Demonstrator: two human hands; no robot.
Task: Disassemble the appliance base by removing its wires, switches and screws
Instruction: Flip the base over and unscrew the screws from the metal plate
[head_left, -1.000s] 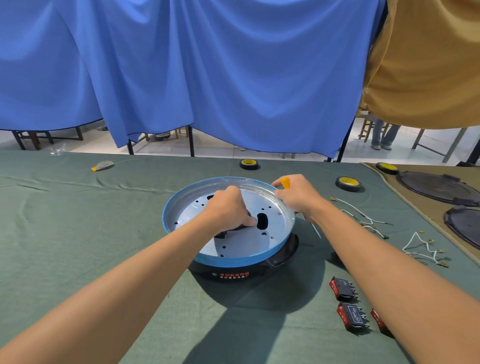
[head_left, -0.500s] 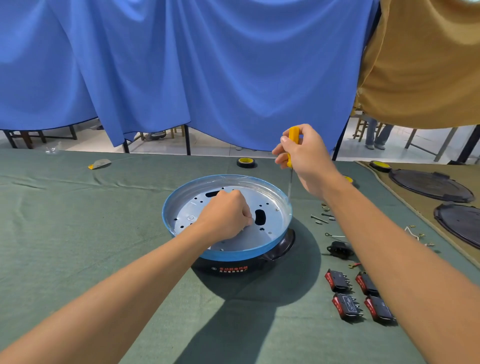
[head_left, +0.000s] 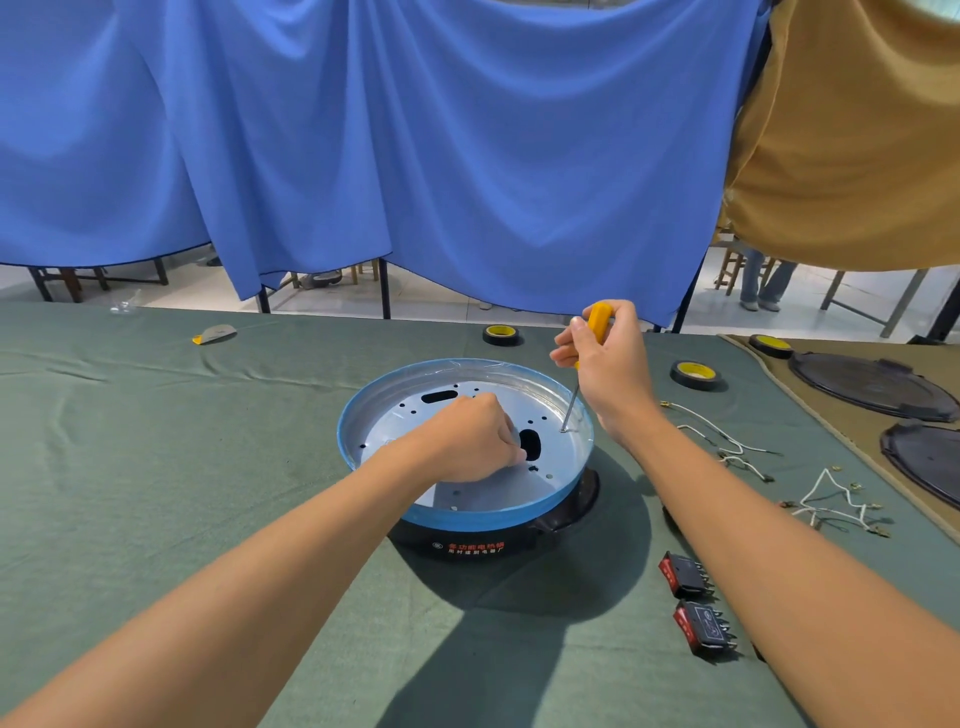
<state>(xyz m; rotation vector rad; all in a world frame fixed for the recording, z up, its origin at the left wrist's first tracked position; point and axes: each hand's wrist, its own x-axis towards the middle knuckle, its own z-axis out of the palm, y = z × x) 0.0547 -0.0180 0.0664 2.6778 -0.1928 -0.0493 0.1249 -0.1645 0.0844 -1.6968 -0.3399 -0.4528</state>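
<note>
Head camera, looking down over both your bare forearms at a table (head_left: 156, 467) covered in green cloth.

The round base (head_left: 467, 515), with a blue rim, a black underside and a pale metal plate inside, sits straight ahead between your hands.

Your left hand (head_left: 467, 439) rests knuckles-up on the plate. Its fingers are curled tight, with the tips right at the edge of a black oval hole. Whether they grip anything cannot be told.

Your right hand (head_left: 613, 364) is raised over the far right rim. Its fingers and thumb are wrapped round the yellow handle of a screwdriver (head_left: 599, 316). The thin shaft runs down and slightly left from those fingers, and its tip touches what looks like a small screw (head_left: 562, 430) on the plate, just right of the oval hole.

Loose white wires (head_left: 722, 434) lie on the cloth to the right of your right wrist, with another bundle further right. Two black and red switches (head_left: 684, 574) lie near you, beside your right forearm.

Beyond your right fingers are two black and yellow tape rolls (head_left: 501, 334), one on either side. Dark round lids (head_left: 872, 384) sit at the far right. A blue curtain (head_left: 415, 156) hangs behind the table.
</note>
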